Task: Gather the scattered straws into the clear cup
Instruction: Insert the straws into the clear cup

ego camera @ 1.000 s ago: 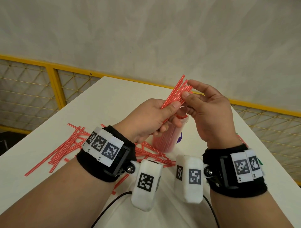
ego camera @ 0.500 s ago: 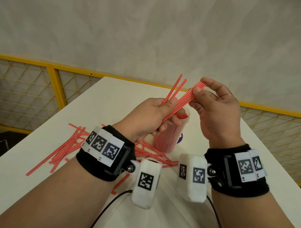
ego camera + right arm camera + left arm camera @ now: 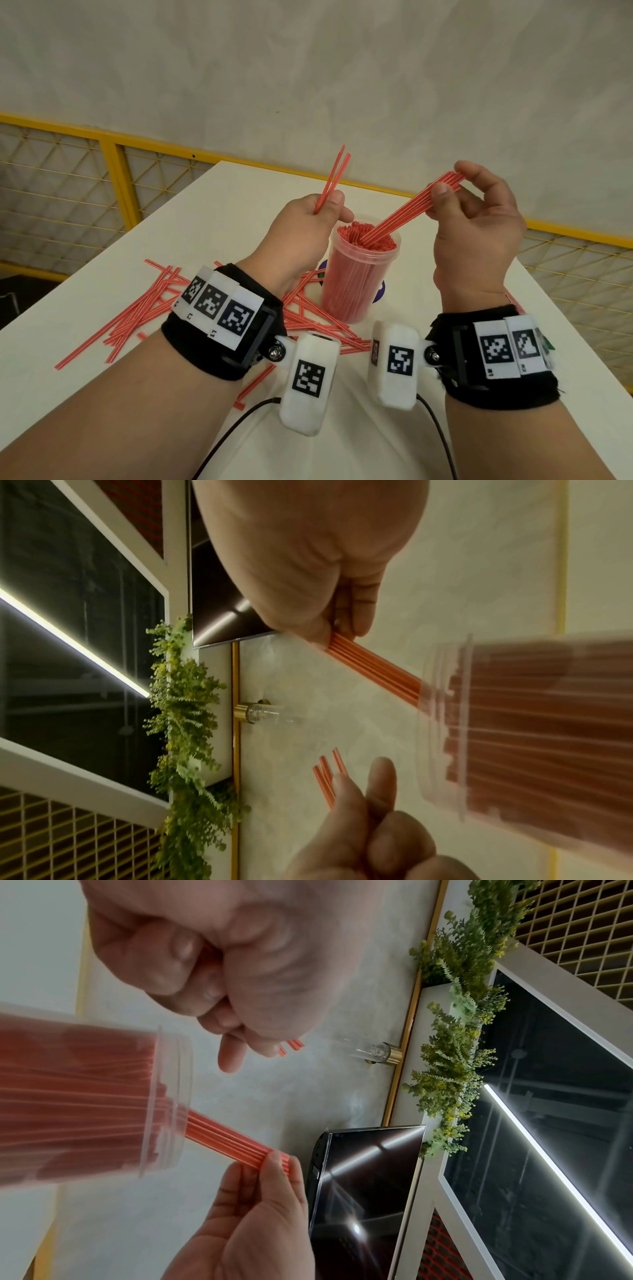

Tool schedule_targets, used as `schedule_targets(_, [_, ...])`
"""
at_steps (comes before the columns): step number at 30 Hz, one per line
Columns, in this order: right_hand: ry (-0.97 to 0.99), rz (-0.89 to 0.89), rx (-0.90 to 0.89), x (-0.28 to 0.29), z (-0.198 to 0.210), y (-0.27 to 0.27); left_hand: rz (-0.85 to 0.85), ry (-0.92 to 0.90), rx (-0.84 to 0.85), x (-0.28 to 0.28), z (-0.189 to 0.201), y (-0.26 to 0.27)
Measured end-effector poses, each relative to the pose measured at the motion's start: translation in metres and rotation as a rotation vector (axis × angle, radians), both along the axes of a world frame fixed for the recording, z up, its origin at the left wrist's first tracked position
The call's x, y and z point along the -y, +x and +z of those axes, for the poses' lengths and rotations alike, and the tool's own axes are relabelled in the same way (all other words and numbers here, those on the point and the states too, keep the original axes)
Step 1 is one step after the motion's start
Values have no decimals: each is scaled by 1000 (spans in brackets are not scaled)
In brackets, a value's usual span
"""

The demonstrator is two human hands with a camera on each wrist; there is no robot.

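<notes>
A clear cup [image 3: 356,284] packed with red straws stands upright on the white table [image 3: 219,192] between my hands. My right hand [image 3: 476,219] pinches the upper end of a flat bundle of several red straws [image 3: 407,209]; the bundle's lower ends sit at the cup's mouth [image 3: 373,669]. My left hand [image 3: 308,222] holds a few red straws [image 3: 334,180] upright, left of the cup and above its rim [image 3: 291,1045]. Several loose straws [image 3: 137,308] lie scattered on the table to the left of the cup and in front of it.
A yellow railing with wire mesh [image 3: 113,174] runs behind the table's left and far edges. A purple disc [image 3: 378,291] lies under the cup. Black cables [image 3: 226,442] trail from the wrist cameras across the near table.
My hands have drawn apart. The right hand took most of the bundle and lowered its ends to the cup's mouth. The left hand moved left, keeping a few straws.
</notes>
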State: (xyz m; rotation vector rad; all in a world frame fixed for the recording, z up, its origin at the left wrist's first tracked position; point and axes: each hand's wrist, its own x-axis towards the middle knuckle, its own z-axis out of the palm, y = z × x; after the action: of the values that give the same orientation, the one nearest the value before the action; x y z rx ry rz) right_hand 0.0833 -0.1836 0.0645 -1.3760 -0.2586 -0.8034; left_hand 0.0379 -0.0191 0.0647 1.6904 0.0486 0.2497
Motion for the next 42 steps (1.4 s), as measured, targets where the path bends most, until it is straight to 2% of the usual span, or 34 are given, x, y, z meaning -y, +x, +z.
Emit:
schedule_targets(4, [-248,31,-41,-6,-8,3,-15,-14,-9,1,0,0])
schedule_targets(8, [-803,40,-268,-12,-17,4,-8,-20,2,-4,-6,7])
schedule_targets(10, [-865,47,-335,-12,-17,3,-11,-34,0,-6,-7,9])
schedule_targets(14, [-802,84,-338,-10,-12,2,-12,-58,-2,-6,-8,10])
schedule_targets(17, [-1018,193,-378,-7,-11,1,1,-69,-6,-6,-8,10])
schedule_targets(18, [-1036,222,-397,-6,-11,2,0,-73,-9,-6,-8,10])
schedule_targets(21, [-892,217,-363,-4,-9,0,-25,-95,-23,-5,-9,10])
schedule_targets(25, [-1028,296,-338,-6,-8,-3,-73,-161,-29,-4,-8,9])
schedule_targets(28, [-884,242,-321,-7,-5,-6,-100,-205,-38,-3,-8,8])
schedule_targets(32, [-1053,235,-336,-8,-4,-7,-113,-243,-50,-4,-7,9])
schedule_targets(33, [-1008,210,-329,-8,-5,-7,-125,-249,-49,-4,-7,9])
schedule_targets(37, [-554,111,-244,-10,2,-7,-250,-239,-49,-4,-6,7])
schedule_targets(42, [-390,350,-210,-8,9,-16,-390,-153,-96,-5,-5,4])
